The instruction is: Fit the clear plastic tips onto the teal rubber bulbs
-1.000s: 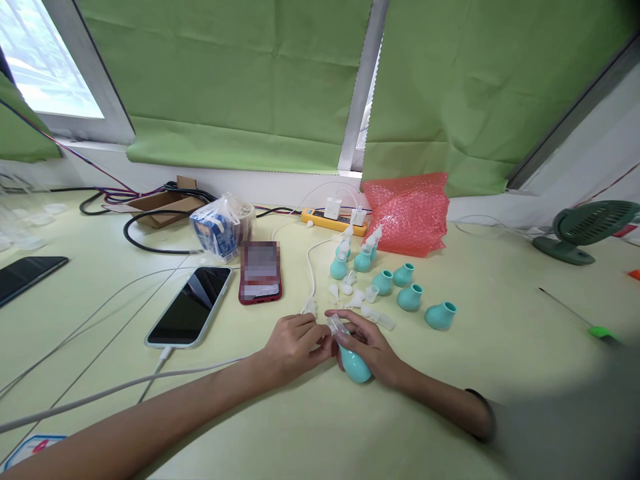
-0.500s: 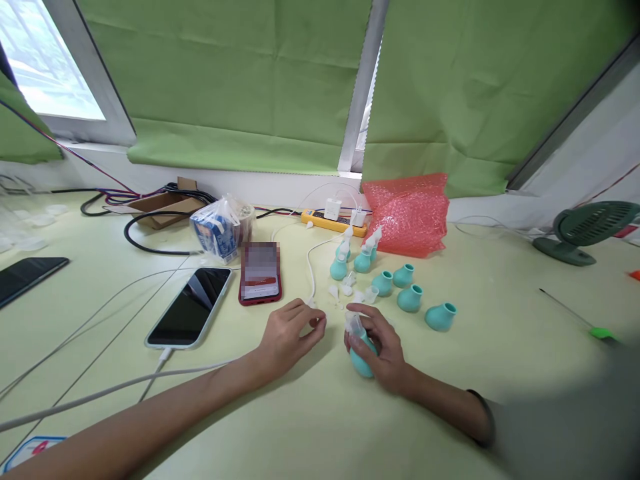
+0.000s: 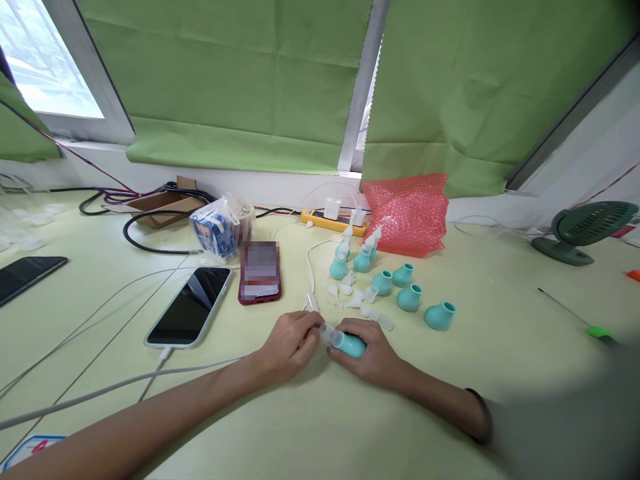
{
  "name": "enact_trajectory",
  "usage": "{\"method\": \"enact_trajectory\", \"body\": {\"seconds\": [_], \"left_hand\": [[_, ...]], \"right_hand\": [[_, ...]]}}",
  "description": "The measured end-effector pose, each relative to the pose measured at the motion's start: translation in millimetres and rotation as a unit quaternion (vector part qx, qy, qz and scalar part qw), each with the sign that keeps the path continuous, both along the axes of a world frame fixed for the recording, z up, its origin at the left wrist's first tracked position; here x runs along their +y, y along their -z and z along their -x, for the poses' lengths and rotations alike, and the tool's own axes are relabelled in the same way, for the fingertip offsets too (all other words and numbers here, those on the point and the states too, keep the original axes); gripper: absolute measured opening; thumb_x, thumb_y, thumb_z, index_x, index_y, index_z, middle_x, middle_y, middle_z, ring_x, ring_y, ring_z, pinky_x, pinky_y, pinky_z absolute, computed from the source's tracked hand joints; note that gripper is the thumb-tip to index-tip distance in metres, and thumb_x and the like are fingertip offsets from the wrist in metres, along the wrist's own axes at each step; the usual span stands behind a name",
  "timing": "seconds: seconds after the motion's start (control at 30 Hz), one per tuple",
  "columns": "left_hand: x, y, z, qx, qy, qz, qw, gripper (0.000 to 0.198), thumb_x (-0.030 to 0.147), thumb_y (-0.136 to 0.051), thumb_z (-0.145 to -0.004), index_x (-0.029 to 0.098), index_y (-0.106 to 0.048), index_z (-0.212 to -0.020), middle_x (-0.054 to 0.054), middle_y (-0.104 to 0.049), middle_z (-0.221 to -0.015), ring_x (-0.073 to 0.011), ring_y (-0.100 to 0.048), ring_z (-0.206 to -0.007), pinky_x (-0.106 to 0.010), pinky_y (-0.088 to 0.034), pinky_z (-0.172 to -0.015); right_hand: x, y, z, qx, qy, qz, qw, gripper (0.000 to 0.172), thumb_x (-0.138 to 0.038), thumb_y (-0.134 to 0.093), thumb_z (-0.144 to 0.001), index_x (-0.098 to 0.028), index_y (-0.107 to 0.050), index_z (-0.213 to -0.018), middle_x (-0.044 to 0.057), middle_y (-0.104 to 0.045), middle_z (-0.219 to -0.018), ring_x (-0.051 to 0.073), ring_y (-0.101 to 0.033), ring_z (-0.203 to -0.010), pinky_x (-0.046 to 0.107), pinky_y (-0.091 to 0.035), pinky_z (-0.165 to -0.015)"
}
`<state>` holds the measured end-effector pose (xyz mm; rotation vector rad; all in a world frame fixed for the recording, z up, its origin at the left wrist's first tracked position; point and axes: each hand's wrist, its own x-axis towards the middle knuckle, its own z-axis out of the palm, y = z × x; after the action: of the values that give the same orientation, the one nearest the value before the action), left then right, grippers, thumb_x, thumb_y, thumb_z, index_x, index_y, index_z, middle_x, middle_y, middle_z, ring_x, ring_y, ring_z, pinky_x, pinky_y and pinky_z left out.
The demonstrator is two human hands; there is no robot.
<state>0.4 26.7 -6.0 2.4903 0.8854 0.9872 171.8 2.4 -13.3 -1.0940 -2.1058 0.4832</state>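
Note:
My right hand [image 3: 373,350] is wrapped round a teal squeeze bulb [image 3: 353,344], which lies tilted with its neck towards the left. A clear plastic connector [image 3: 330,334] sits on the bulb's neck. At the connector's open end my left hand [image 3: 293,343] has thumb and forefinger pinched together; what they hold, if anything, is hidden. Just beyond the hands lie small white and clear nozzle parts [image 3: 355,300] and a clear tube piece [image 3: 385,321]. Several bare teal bulbs [image 3: 410,297] lie further right, and teal bulbs with white nozzles [image 3: 339,267] stand behind.
A red phone [image 3: 260,273] and a white-cased phone [image 3: 190,308] lie left, with cables running across the table. Behind are a yellow power strip [image 3: 313,217], a red bubble-wrap bag [image 3: 407,213] and a bagged blue box [image 3: 217,230]. A green fan [image 3: 585,230] stands right.
My right hand has tipped the bulb from near upright to pointing left, bringing its clear connector to my left fingertips. The clear tube piece on the table is now uncovered.

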Motion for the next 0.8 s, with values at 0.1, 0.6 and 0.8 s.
{"method": "enact_trajectory", "body": {"seconds": [0.1, 0.6, 0.8], "left_hand": [[-3.9, -2.8, -0.6, 0.055, 0.049, -0.006, 0.997, 0.026, 0.026, -0.030, -0.081, 0.014, -0.048, -0.067, 0.002, -0.046, -0.046, -0.0092, -0.041, -0.041, -0.020, -0.032, -0.043], [-7.4, 6.0, -5.0, 0.165, 0.099, -0.120, 0.974, 0.030, 0.038, -0.039, -0.075, 0.015, -0.051, -0.059, -0.002, -0.053, -0.049, -0.0121, -0.049, -0.043, -0.024, -0.033, -0.044], [-5.9, 1.0, -3.7, 0.074, 0.011, -0.088, 0.993, 0.023, 0.033, -0.038, -0.075, 0.016, -0.042, -0.060, 0.001, -0.046, -0.046, -0.0093, -0.042, -0.040, -0.021, -0.030, -0.041]], "right_hand": [[-3.3, -1.1, 0.2, -0.033, -0.047, -0.042, 0.997, 0.008, -0.024, -0.050, -0.068, -0.018, -0.051, -0.072, 0.003, -0.055, -0.064, 0.014, -0.050, -0.058, 0.025, -0.038, -0.053], [-13.7, 1.0, 0.8, -0.054, -0.088, -0.053, 0.993, 0.023, -0.016, -0.042, -0.060, -0.018, -0.045, -0.083, 0.005, -0.055, -0.075, 0.017, -0.052, -0.069, 0.029, -0.042, -0.059], [-11.5, 1.9, -1.1, -0.051, -0.033, -0.072, 0.996, 0.050, -0.014, -0.045, -0.067, -0.015, -0.033, -0.116, 0.012, -0.053, -0.103, 0.023, -0.047, -0.100, 0.038, -0.038, -0.084]]}}
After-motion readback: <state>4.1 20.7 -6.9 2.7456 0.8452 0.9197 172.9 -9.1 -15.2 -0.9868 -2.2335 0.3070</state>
